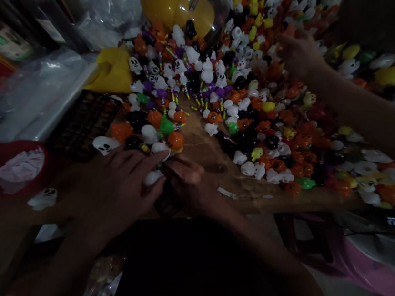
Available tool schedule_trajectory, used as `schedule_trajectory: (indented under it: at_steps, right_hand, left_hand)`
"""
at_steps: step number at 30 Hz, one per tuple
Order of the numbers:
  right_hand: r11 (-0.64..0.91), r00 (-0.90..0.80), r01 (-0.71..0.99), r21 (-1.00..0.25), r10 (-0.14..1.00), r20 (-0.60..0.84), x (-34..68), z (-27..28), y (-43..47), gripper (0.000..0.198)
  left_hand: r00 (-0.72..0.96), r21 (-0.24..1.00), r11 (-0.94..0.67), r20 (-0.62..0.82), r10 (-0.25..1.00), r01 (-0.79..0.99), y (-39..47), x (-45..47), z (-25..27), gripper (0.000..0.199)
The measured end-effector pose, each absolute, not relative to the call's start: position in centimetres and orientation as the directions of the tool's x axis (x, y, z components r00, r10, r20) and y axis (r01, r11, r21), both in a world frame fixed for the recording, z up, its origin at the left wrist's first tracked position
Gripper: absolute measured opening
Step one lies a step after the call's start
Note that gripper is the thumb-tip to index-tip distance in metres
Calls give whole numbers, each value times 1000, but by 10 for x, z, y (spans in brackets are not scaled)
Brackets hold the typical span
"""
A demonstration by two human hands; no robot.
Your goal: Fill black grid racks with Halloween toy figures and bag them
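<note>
My left hand (pixel 121 182) pinches a small white plastic ghost toy (pixel 153 177) at the brown bench's (pixel 250 190) near edge; my right hand (pixel 186 178) curls beside it, touching. A slip could drop it off that edge.

Small toy figures (pixel 226 89) look like glossy plastic — the table (pixel 218 157) under them bare, matt wood.

White ghost toys (pixel 149 134), orange pumpkin toys (pixel 176 140), yellow bag (pixel 112 71).
</note>
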State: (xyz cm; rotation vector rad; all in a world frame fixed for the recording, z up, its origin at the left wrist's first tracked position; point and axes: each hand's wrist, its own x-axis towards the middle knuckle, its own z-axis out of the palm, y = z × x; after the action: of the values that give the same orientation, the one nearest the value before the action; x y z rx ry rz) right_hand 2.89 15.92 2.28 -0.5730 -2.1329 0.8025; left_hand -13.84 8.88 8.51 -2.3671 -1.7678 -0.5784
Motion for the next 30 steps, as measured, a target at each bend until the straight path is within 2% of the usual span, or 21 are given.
schedule_trajectory:
  at_steps: [2,4,6,8,10,12,14,17,21,25,30]
  right_hand:
    - [669,-583,111,-735,642,497,31,27,160,23]
    - [649,-590,161,-743,667,455,42,33,166,25]
    - [643,-566,290,-709,713,415,61,40,181,28]
    - [598,-459,466,-652,794,400,85,46,205,26]
    - [486,-348,744,-458,868,356,105,48,229,25]
    - [402,-320,869,-287,901,292,118,43,246,26]
    - [398,-344,882,-252,910,233,121,33,254,26]
    - [390,-334,868,-306,916,221,115,14,258,27]
    - [393,-291,846,-360,907,305,110,1,259,32]
    - [468,-337,792,-391,870,360,117,5,254,34]
    - [507,-388,809,-298,841,377,119,17,268,26]
  left_hand:
    - [200,141,-273,389,899,952,91,-137,86,37]
    - [147,160,-233,423,894,959,92,-135,85,30]
    - [121,166,-219,459,880,962,92,-133,84,23]
    - [123,171,-234,489,863,957,91,-133,82,20]
    - [122,183,-251,523,844,950,90,-133,81,22]
    - [105,204,-253,545,832,946,89,-134,82,24]
    - [94,231,-252,534,840,940,88,-134,83,24]
    - [76,261,-236,505,860,936,86,-133,84,25]
    - [49,264,-210,511,858,941,87,-132,83,23]
    - [74,231,-234,544,836,944,89,-127,80,15]
    - [34,270,-248,611,791,930,93,-118,75,16]
